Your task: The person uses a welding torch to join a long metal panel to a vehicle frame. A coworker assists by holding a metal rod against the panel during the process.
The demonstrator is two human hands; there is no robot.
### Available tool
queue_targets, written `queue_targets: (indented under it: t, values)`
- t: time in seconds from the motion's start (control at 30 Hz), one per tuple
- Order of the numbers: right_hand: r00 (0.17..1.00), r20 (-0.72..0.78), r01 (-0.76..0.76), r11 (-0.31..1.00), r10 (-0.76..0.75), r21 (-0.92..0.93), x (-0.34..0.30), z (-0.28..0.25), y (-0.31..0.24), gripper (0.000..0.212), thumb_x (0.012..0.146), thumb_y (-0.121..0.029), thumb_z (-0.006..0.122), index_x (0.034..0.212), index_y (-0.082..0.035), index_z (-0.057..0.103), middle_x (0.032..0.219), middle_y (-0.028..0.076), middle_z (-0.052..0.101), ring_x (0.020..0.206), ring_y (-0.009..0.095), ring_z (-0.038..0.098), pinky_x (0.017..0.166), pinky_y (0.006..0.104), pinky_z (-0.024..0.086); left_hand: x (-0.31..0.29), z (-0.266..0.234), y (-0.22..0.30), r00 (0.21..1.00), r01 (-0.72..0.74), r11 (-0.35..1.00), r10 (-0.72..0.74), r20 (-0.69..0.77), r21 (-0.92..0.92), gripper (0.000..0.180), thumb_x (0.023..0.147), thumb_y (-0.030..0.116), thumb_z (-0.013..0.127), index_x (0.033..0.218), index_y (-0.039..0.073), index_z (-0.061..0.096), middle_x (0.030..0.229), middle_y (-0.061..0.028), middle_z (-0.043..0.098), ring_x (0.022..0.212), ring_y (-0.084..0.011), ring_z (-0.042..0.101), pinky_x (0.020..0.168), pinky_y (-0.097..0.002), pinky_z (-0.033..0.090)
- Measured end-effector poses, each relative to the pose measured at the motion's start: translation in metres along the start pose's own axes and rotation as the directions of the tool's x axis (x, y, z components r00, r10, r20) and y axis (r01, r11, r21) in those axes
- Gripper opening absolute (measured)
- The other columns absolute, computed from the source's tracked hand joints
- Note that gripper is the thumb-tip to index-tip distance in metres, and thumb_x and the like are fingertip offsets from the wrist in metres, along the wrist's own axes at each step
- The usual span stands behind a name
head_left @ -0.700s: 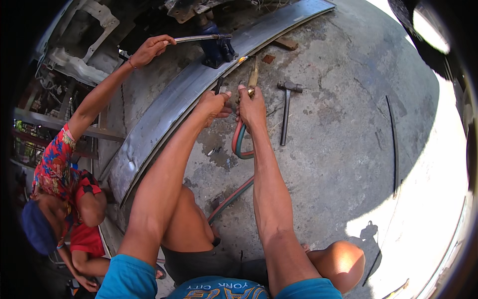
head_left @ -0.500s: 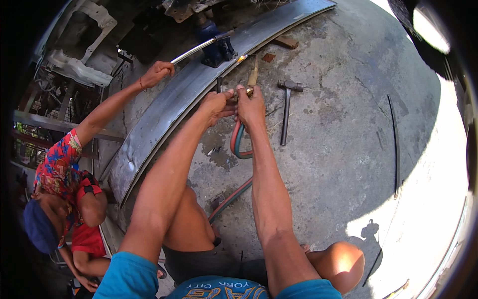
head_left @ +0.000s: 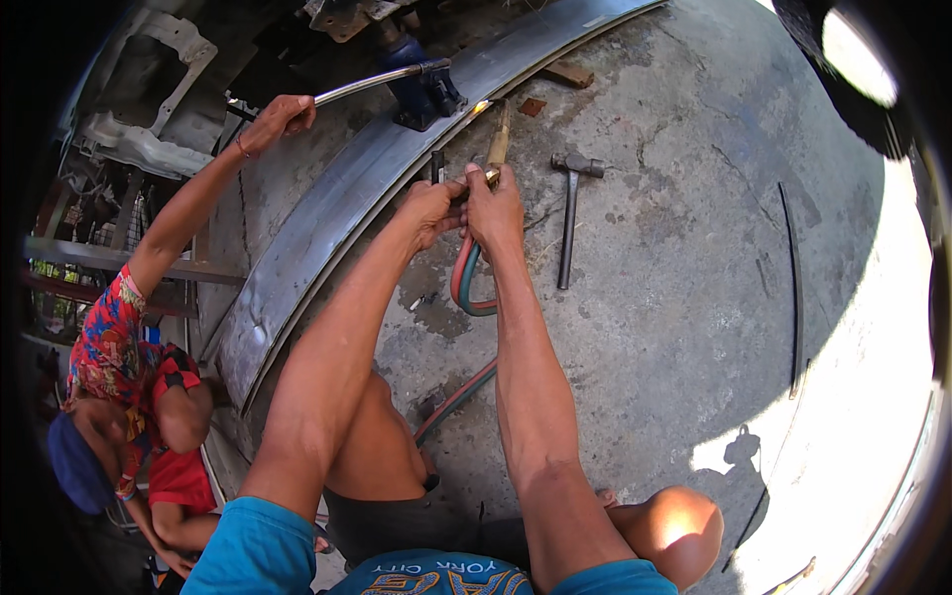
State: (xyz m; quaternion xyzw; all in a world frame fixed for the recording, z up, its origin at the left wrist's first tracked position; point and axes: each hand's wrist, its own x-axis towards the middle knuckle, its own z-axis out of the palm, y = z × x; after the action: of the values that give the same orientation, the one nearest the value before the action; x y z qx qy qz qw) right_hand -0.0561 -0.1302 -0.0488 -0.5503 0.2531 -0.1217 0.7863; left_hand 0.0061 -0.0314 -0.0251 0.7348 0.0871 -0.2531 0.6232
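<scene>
Just beyond my right hand (head_left: 494, 211), which is closed around the brass torch (head_left: 499, 147), the torch's long axis points toward the far side, its end right of an orange glow (head_left: 480, 107) at the metal sheet (head_left: 342, 193); my left hand (head_left: 427, 212), nearer the sheet, lies alongside, its hold too hidden to tell.

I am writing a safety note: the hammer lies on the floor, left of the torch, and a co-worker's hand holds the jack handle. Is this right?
Not quite: in the head view, the hammer lies right of the torch. The rest is correct.
</scene>
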Motion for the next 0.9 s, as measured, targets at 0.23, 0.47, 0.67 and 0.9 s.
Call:
queue_targets:
  t: [0.23, 0.47, 0.67, 0.9]
  values:
    - [1.0, 0.008, -0.005, 1.0, 0.005, 0.017, 0.0015, -0.0005, 0.0013, 0.039, 0.105, -0.036, 0.066, 0.125, -0.004, 0.055, 0.07, 0.005, 0.062, 0.052, 0.014, 0.061, 0.042, 0.0313, 0.05, 0.0072, -0.0024, -0.004, 1.0, -0.012, 1.0, 0.012, 0.016, -0.012, 0.021, 0.105, 0.014, 0.066, 0.114, -0.004, 0.071, 0.095, -0.0091, 0.069, 0.078, -0.019, 0.068, 0.069, -0.0357, 0.063]
    - [1.0, 0.018, -0.005, 0.998, 0.004, 0.057, 0.0032, -0.0033, 0.0028, 0.038, 0.106, -0.035, 0.066, 0.126, -0.005, 0.054, 0.069, 0.004, 0.06, 0.051, 0.013, 0.059, 0.039, 0.0304, 0.048, 0.0026, 0.0004, 0.0, 0.999, -0.018, 1.0, 0.018, 0.046, -0.005, 0.02, 0.106, 0.014, 0.066, 0.109, -0.005, 0.071, 0.093, -0.0096, 0.069, 0.077, -0.0184, 0.067, 0.067, -0.0358, 0.062]
    - [1.0, 0.013, -0.028, 0.993, 0.027, 0.117, 0.0021, -0.0044, 0.0056, 0.037, 0.104, -0.035, 0.066, 0.121, -0.004, 0.057, 0.072, 0.01, 0.065, 0.052, 0.019, 0.064, 0.042, 0.0353, 0.052, 0.0025, -0.0006, -0.0003, 0.998, -0.02, 1.0, 0.019, 0.058, 0.02, 0.02, 0.106, 0.016, 0.067, 0.106, -0.004, 0.07, 0.09, -0.0088, 0.069, 0.074, -0.0178, 0.067, 0.067, -0.0354, 0.062]
    - [0.998, 0.048, -0.047, 0.989, 0.041, 0.138, -0.0013, -0.0041, 0.0049, 0.032, 0.106, -0.033, 0.065, 0.121, -0.006, 0.054, 0.07, 0.004, 0.059, 0.051, 0.012, 0.057, 0.04, 0.0297, 0.047, -0.0003, -0.0052, -0.0016, 0.997, -0.02, 1.0, 0.02, 0.078, 0.007, 0.019, 0.105, 0.015, 0.067, 0.104, -0.003, 0.07, 0.089, -0.0088, 0.068, 0.074, -0.0177, 0.067, 0.068, -0.0354, 0.062]
